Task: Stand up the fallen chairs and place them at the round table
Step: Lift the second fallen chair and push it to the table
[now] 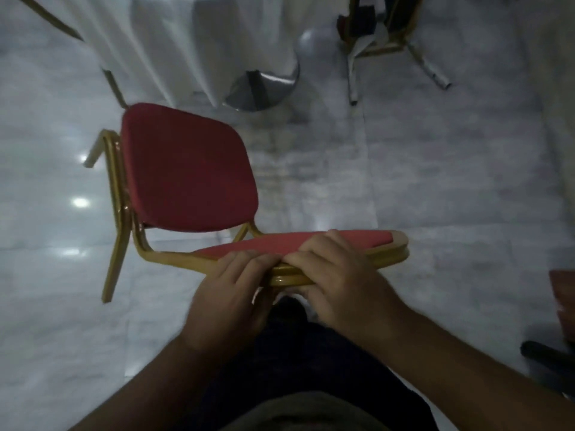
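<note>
A chair with a red cushioned seat (186, 169) and gold metal frame stands upright right below me, its red backrest top edge nearest to me. My left hand (231, 293) and my right hand (339, 275) both grip the top rail of that backrest, side by side, fingers curled over the red padding. The round table (174, 42), draped in a white cloth, stands just beyond the seat, with a shiny metal base (264, 88). A second chair (382, 32) lies tipped on the floor at the upper right, its silver-tipped legs pointing toward me.
The floor is glossy pale marble with light reflections at the left. A gold chair leg (46, 17) shows at the upper left corner. A red object (563, 303) and a dark object (547, 356) sit at the right edge.
</note>
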A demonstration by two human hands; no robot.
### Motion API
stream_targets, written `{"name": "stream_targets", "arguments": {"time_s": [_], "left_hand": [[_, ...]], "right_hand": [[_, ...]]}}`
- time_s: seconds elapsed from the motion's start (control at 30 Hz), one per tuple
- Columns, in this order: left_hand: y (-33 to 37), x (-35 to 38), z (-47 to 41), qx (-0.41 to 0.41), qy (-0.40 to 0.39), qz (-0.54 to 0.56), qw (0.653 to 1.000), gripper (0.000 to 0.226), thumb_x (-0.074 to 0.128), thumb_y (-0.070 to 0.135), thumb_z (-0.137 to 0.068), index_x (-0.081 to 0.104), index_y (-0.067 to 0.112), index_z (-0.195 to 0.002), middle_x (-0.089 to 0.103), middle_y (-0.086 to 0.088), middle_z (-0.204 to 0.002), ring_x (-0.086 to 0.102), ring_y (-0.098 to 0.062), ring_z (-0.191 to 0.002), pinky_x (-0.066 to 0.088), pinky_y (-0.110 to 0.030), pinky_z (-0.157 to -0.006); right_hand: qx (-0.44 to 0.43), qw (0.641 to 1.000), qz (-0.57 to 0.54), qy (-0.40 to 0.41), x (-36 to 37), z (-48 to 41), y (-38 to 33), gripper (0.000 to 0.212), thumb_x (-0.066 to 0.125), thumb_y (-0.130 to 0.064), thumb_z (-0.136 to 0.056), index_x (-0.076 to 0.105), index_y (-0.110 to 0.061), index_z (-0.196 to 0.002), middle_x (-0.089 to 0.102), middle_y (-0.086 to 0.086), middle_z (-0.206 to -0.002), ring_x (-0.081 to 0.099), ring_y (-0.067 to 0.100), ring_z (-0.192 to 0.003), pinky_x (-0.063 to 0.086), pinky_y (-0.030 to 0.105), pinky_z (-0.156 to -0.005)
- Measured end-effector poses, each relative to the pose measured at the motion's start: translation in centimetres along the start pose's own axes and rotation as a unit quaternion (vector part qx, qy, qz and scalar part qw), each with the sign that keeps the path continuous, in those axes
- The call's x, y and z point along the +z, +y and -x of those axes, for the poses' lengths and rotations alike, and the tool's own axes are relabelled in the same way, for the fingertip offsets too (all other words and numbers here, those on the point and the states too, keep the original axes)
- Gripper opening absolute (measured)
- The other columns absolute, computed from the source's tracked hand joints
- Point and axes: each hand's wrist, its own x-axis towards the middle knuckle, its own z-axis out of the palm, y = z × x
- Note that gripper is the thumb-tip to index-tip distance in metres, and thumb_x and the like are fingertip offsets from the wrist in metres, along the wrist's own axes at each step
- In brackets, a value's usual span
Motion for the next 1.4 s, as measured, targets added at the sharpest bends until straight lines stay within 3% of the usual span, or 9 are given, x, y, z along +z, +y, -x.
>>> {"name": "stream_targets", "arguments": {"time_s": [0.13,0.3,0.4,0.53,0.7,0.83,0.97,1.23,1.4], "left_hand": [[-0.6,-3.8,3.8,-0.053,0.022,-0.045,0.997,0.038,0.064,0.026,-0.089,0.054,0.016,-0.124,0.068,-0.006,-0.113,0.06,-0.02,-0.099,0.051,-0.029,-0.082],[-2.0,-7.5,8.2,-0.107,0.057,-0.028,0.992,0.033,0.055,0.031,-0.092,0.049,0.017,-0.122,0.066,-0.009,-0.116,0.06,-0.02,-0.104,0.057,-0.031,-0.082],[-3.5,-9.9,10.4,-0.126,0.062,-0.02,0.99,0.033,0.057,0.03,-0.095,0.052,0.014,-0.123,0.065,-0.009,-0.119,0.062,-0.024,-0.107,0.06,-0.04,-0.083],[-3.9,-13.0,13.1,-0.12,0.081,-0.083,0.986,0.047,0.07,0.038,-0.09,0.06,0.011,-0.127,0.066,-0.006,-0.122,0.059,-0.019,-0.115,0.053,-0.037,-0.098],[-4.6,-16.0,16.5,-0.094,0.114,-0.15,0.978,0.048,0.064,0.049,-0.095,0.062,0.016,-0.13,0.067,-0.002,-0.126,0.058,-0.019,-0.121,0.042,-0.046,-0.112],[-7.2,-18.9,18.6,-0.116,0.125,-0.192,0.967,0.043,0.06,0.059,-0.093,0.068,0.022,-0.113,0.069,0.004,-0.111,0.062,-0.018,-0.103,0.045,-0.041,-0.096],[-10.5,-22.1,20.5,-0.113,0.119,-0.218,0.962,0.047,0.058,0.069,-0.089,0.066,0.025,-0.102,0.066,0.007,-0.098,0.059,-0.017,-0.089,0.046,-0.04,-0.078],[-15.4,-25.4,23.6,-0.09,0.108,-0.177,0.974,0.049,0.055,0.074,-0.087,0.069,0.028,-0.095,0.065,0.009,-0.089,0.056,-0.013,-0.08,0.047,-0.034,-0.068],[-17.6,-25.2,24.0,-0.058,0.143,-0.183,0.971,0.051,0.061,0.074,-0.085,0.071,0.024,-0.089,0.068,0.006,-0.086,0.062,-0.016,-0.074,0.051,-0.035,-0.062]], "right_hand": [[-0.037,0.999,0.011,0.002,0.7,-1.1,-4.2,0.036,0.07,-0.038,-0.088,0.069,-0.018,-0.117,0.068,-0.002,-0.103,0.059,0.021,-0.094,0.046,0.039,-0.083],[-0.024,0.999,0.027,-0.022,1.2,1.1,-4.8,0.04,0.065,-0.046,-0.09,0.067,-0.021,-0.121,0.066,-0.005,-0.111,0.06,0.021,-0.1,0.044,0.039,-0.087],[-0.006,0.999,0.0,-0.032,2.0,1.7,-5.2,0.037,0.06,-0.041,-0.093,0.068,-0.016,-0.119,0.067,-0.002,-0.108,0.063,0.024,-0.096,0.05,0.041,-0.079],[-0.024,0.999,-0.017,-0.042,3.8,-0.3,-9.7,0.029,0.073,-0.023,-0.09,0.069,-0.014,-0.117,0.065,-0.004,-0.101,0.058,0.02,-0.09,0.05,0.042,-0.074],[-0.051,0.997,-0.017,-0.055,6.8,-3.7,-17.0,0.036,0.08,-0.027,-0.085,0.069,-0.017,-0.118,0.067,-0.007,-0.102,0.059,0.013,-0.092,0.049,0.027,-0.077],[-0.1,0.991,-0.01,-0.085,9.8,-6.1,-22.0,0.035,0.063,-0.037,-0.094,0.063,-0.024,-0.127,0.068,-0.01,-0.107,0.062,0.012,-0.095,0.051,0.034,-0.08],[-0.073,0.989,0.002,-0.131,12.0,-7.5,-24.0,0.04,0.054,-0.055,-0.096,0.057,-0.032,-0.128,0.062,-0.017,-0.11,0.057,0.007,-0.099,0.049,0.037,-0.083],[-0.082,0.977,-0.013,-0.196,14.7,-10.3,-27.1,0.044,0.052,-0.064,-0.092,0.051,-0.04,-0.128,0.053,-0.023,-0.112,0.051,-0.001,-0.103,0.048,0.026,-0.082],[-0.095,0.977,0.038,-0.185,16.0,-11.3,-27.6,0.046,0.049,-0.074,-0.09,0.057,-0.035,-0.113,0.057,-0.018,-0.102,0.051,0.0,-0.089,0.047,0.023,-0.073]]}}
